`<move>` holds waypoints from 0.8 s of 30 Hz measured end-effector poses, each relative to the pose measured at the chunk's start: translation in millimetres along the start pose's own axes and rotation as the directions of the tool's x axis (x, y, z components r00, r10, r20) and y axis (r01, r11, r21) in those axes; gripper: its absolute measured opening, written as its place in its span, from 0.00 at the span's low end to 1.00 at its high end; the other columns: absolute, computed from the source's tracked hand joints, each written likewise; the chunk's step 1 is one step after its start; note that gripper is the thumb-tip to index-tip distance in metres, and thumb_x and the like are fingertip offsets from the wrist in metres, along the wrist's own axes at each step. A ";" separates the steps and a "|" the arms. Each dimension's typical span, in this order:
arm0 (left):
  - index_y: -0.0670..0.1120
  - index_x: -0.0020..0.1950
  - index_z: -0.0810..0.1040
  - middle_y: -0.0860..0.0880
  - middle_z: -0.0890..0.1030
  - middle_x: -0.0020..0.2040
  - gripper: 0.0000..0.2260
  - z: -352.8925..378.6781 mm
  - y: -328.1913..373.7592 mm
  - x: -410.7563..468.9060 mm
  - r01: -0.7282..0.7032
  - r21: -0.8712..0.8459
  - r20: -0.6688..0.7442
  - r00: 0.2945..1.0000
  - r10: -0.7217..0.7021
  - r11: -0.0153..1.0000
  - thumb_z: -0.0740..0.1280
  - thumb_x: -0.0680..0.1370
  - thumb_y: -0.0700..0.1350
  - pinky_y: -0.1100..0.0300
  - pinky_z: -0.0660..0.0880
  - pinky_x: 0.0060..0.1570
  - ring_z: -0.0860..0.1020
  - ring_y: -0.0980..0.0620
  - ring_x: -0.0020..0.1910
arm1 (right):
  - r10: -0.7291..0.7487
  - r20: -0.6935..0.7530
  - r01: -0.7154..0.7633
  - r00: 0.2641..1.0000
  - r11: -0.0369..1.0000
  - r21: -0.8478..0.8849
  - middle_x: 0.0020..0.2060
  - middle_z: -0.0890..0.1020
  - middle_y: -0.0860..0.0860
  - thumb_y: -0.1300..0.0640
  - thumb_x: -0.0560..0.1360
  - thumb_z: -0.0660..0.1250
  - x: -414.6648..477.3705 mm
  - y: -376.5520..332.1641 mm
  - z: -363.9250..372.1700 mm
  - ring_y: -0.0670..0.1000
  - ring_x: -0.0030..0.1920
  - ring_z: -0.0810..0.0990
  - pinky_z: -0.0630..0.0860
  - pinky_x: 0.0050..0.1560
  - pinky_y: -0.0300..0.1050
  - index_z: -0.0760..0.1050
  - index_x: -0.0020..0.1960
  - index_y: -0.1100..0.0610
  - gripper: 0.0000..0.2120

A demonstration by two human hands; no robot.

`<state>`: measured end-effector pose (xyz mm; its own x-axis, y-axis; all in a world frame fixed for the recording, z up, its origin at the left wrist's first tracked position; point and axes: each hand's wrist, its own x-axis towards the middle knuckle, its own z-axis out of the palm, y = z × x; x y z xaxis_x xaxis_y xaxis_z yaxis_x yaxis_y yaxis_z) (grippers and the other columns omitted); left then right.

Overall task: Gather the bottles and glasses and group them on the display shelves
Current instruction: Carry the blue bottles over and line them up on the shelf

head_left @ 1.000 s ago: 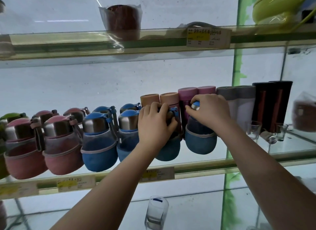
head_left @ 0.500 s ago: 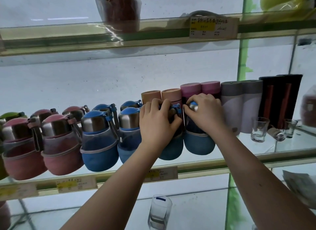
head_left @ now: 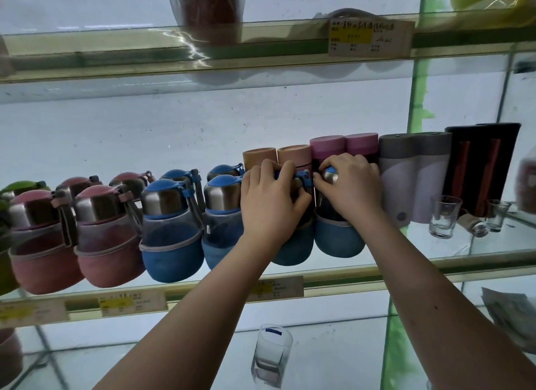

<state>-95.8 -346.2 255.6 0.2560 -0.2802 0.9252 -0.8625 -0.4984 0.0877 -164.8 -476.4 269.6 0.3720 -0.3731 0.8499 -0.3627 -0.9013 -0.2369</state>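
Observation:
On the middle glass shelf stands a row of round bottles with steel tops: pink ones at the left, blue ones toward the middle. My left hand grips the steel top of a blue bottle. Right beside it, my right hand grips the cap of the neighbouring blue bottle. The two bottles stand close together, almost touching. Small clear glasses stand at the right of the same shelf, one lying on its side.
Behind the blue bottles stand tall tumblers: tan, pink, grey and black. A wrapped brown cup sits on the upper shelf. A clear glass stands on the lower shelf. Price tags hang on the shelf edges.
My right hand has slid its blue bottle leftward, closing the gap to the bottle under my left hand. The view has shifted slightly.

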 end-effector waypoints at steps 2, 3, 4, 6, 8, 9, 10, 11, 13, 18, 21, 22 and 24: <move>0.44 0.44 0.76 0.45 0.75 0.40 0.12 -0.8 0.8 -0.2 0.010 0.008 0.011 1.000 -0.010 1.000 0.61 0.69 0.50 0.54 0.70 0.45 0.73 0.43 0.39 | 0.009 -0.004 -0.009 1.000 1.000 0.011 0.48 0.80 0.51 0.47 0.73 0.67 -0.2 -0.5 0.0 0.56 0.52 0.73 0.62 0.49 0.47 0.79 0.48 0.54 0.11; 0.44 0.45 0.76 0.45 0.75 0.40 0.12 -1.1 1.4 -0.4 0.017 0.006 0.016 1.000 -0.017 1.000 0.61 0.69 0.50 0.54 0.70 0.45 0.73 0.43 0.39 | 0.013 -0.011 -0.013 1.000 1.000 0.015 0.48 0.80 0.51 0.47 0.72 0.67 -0.5 -0.3 0.1 0.56 0.53 0.73 0.62 0.49 0.47 0.79 0.47 0.54 0.11; 0.44 0.45 0.76 0.44 0.75 0.41 0.12 -1.3 1.9 -0.6 0.019 0.001 0.025 1.000 -0.019 1.000 0.61 0.69 0.50 0.54 0.70 0.46 0.73 0.43 0.40 | 0.017 -0.019 -0.016 1.000 1.000 0.014 0.48 0.80 0.51 0.47 0.72 0.68 -1.1 -0.4 0.5 0.56 0.53 0.72 0.62 0.50 0.47 0.80 0.47 0.54 0.11; 0.44 0.47 0.77 0.44 0.76 0.43 0.12 -2.0 1.1 -2.2 0.005 -0.017 0.036 0.999 -0.005 1.000 0.61 0.70 0.50 0.54 0.70 0.47 0.74 0.43 0.41 | 0.021 -0.028 -0.021 0.999 1.000 0.000 0.49 0.78 0.52 0.47 0.72 0.68 -2.1 -0.5 0.9 0.57 0.54 0.71 0.62 0.51 0.48 0.80 0.46 0.54 0.11; 0.45 0.49 0.78 0.45 0.78 0.45 0.12 -3.2 -2.4 -4.0 -0.027 -0.027 0.042 0.999 0.028 0.999 0.62 0.71 0.50 0.54 0.71 0.48 0.75 0.43 0.43 | 0.028 -0.030 -0.028 0.999 1.000 -0.009 0.49 0.77 0.52 0.45 0.72 0.67 -1.9 -0.4 0.0 0.57 0.54 0.70 0.62 0.52 0.48 0.80 0.47 0.53 0.12; 0.45 0.50 0.78 0.45 0.78 0.46 0.12 -3.7 -4.1 -4.6 -0.043 -0.023 0.046 0.998 0.044 0.999 0.62 0.72 0.50 0.53 0.71 0.50 0.76 0.43 0.44 | 0.033 -0.027 -0.033 0.999 0.999 -0.010 0.49 0.76 0.52 0.46 0.72 0.67 -1.9 -0.6 -0.8 0.57 0.54 0.70 0.62 0.53 0.49 0.80 0.47 0.53 0.12; 0.45 0.51 0.78 0.45 0.79 0.48 0.12 -3.8 -5.1 -5.6 -0.050 -0.010 0.048 0.998 0.051 0.999 0.62 0.73 0.50 0.52 0.70 0.53 0.77 0.44 0.45 | 0.036 -0.021 -0.036 0.999 0.999 -0.008 0.49 0.76 0.52 0.47 0.72 0.66 -2.1 -0.7 -1.4 0.57 0.54 0.70 0.61 0.53 0.48 0.81 0.48 0.53 0.12; 0.46 0.51 0.78 0.46 0.79 0.49 0.12 -3.6 -5.3 -6.2 -0.049 0.007 0.046 0.998 0.049 0.999 0.62 0.73 0.51 0.51 0.68 0.57 0.77 0.44 0.47 | 0.036 -0.017 -0.036 0.999 0.999 -0.004 0.48 0.76 0.53 0.48 0.72 0.65 -2.1 -0.8 -1.3 0.57 0.54 0.70 0.61 0.53 0.48 0.81 0.48 0.53 0.12; 0.46 0.52 0.79 0.47 0.80 0.50 0.14 -3.1 -1.2 -8.1 -0.035 0.037 0.046 0.998 0.033 0.999 0.61 0.74 0.51 0.48 0.61 0.65 0.78 0.45 0.50 | 0.032 -0.030 -0.032 0.999 0.999 0.018 0.47 0.77 0.53 0.48 0.71 0.62 -3.0 -1.2 -1.0 0.58 0.52 0.71 0.61 0.52 0.48 0.81 0.49 0.53 0.14; 0.45 0.55 0.79 0.45 0.79 0.57 0.18 -6.0 5.5 -11.3 -0.019 0.040 0.047 0.999 0.017 0.999 0.58 0.74 0.53 0.50 0.52 0.69 0.76 0.44 0.59 | 0.022 -0.090 -0.020 0.996 1.000 0.020 0.47 0.81 0.53 0.47 0.71 0.63 -13.5 0.6 -1.5 0.58 0.52 0.76 0.64 0.57 0.50 0.80 0.54 0.52 0.16; 0.45 0.56 0.80 0.43 0.78 0.55 0.19 -10.5 4.4 -10.9 -0.027 0.068 0.066 0.998 0.022 0.997 0.58 0.73 0.54 0.49 0.56 0.67 0.77 0.42 0.56 | 0.024 -0.029 -0.024 0.999 1.000 0.006 0.56 0.80 0.51 0.45 0.75 0.63 -16.8 1.8 -8.5 0.54 0.61 0.74 0.55 0.69 0.51 0.76 0.61 0.53 0.18; 0.45 0.56 0.80 0.43 0.78 0.54 0.21 -14.8 5.2 -10.8 -0.032 0.072 0.093 0.995 0.025 0.997 0.57 0.73 0.55 0.48 0.58 0.66 0.77 0.42 0.54 | 0.032 0.006 -0.032 0.999 0.999 0.008 0.60 0.79 0.50 0.44 0.77 0.61 -16.4 1.1 -12.8 0.52 0.64 0.72 0.50 0.71 0.50 0.75 0.63 0.53 0.19; 0.46 0.62 0.77 0.44 0.76 0.56 0.25 -25.5 6.1 -7.6 -0.052 0.076 0.184 0.982 0.037 0.996 0.54 0.74 0.58 0.48 0.61 0.66 0.75 0.42 0.57 | 0.058 0.084 -0.059 0.995 0.998 0.018 0.67 0.74 0.49 0.43 0.78 0.57 -13.2 -0.3 -20.2 0.49 0.70 0.65 0.44 0.73 0.50 0.71 0.68 0.51 0.22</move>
<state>-114.2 -326.2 258.6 0.2996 -0.4450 0.8439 -0.8391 -0.5439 0.0111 -186.9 -466.8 267.9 0.4212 -0.4419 0.7920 -0.3690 -0.8812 -0.2953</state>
